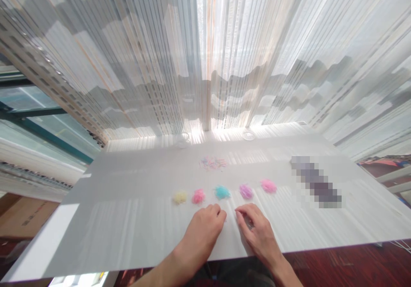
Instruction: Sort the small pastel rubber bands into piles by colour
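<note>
Five small piles of thin coloured strips lie in a row on the white table point(128, 223): pale yellow point(180, 198), coral pink point(198, 196), turquoise point(222, 192), purple point(246, 191) and bright pink point(269, 186). Just below the turquoise pile, my left hand point(205, 227) has its fingers curled and closed. My right hand point(257, 231) is beside it, under the purple pile, thumb and fingers bent together in a pinch. Whatever either hand holds, if anything, is hidden or too small to name. Behind the row is a loose scatter of mixed-colour strips point(213, 163).
A blurred-out object point(316, 181) lies on the table's right side. Two clear round items point(248, 135) sit at the back edge by the sheer striped curtain point(208, 64). A cardboard box point(25, 216) stands on the left, below table height.
</note>
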`<action>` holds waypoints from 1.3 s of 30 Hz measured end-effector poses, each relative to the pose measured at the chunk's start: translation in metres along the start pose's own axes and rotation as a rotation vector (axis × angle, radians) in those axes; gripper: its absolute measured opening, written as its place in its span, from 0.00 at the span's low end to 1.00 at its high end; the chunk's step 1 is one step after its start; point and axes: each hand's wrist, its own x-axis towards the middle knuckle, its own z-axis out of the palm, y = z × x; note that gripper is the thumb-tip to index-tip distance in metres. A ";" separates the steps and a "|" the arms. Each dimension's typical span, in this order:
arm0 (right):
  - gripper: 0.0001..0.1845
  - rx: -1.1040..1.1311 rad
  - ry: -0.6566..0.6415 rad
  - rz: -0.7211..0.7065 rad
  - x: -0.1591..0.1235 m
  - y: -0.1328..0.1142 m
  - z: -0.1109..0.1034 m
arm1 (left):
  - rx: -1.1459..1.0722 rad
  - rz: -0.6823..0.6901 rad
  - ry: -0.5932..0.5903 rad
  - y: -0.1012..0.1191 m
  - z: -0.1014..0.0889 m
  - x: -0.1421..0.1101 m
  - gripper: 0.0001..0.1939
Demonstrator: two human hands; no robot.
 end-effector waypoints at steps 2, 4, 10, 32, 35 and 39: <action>0.08 -0.005 -0.007 0.000 0.000 0.000 0.000 | 0.015 -0.054 -0.008 0.007 0.014 -0.002 0.12; 0.08 -0.010 -0.010 0.000 -0.001 -0.001 0.000 | -0.033 -0.086 0.023 0.008 0.022 -0.001 0.10; 0.06 -0.022 -0.033 -0.066 -0.005 0.001 0.000 | -0.356 -0.136 0.241 -0.002 0.031 -0.013 0.14; 0.08 -0.171 -0.081 -0.203 -0.005 0.000 0.003 | -0.578 -0.087 0.487 -0.017 0.053 -0.030 0.06; 0.08 -0.151 -0.061 -0.187 -0.004 -0.001 0.001 | -0.598 -0.083 0.487 -0.017 0.054 -0.029 0.07; 0.07 -0.138 -0.057 -0.163 -0.004 -0.001 0.001 | -0.612 -0.084 0.485 -0.017 0.054 -0.029 0.06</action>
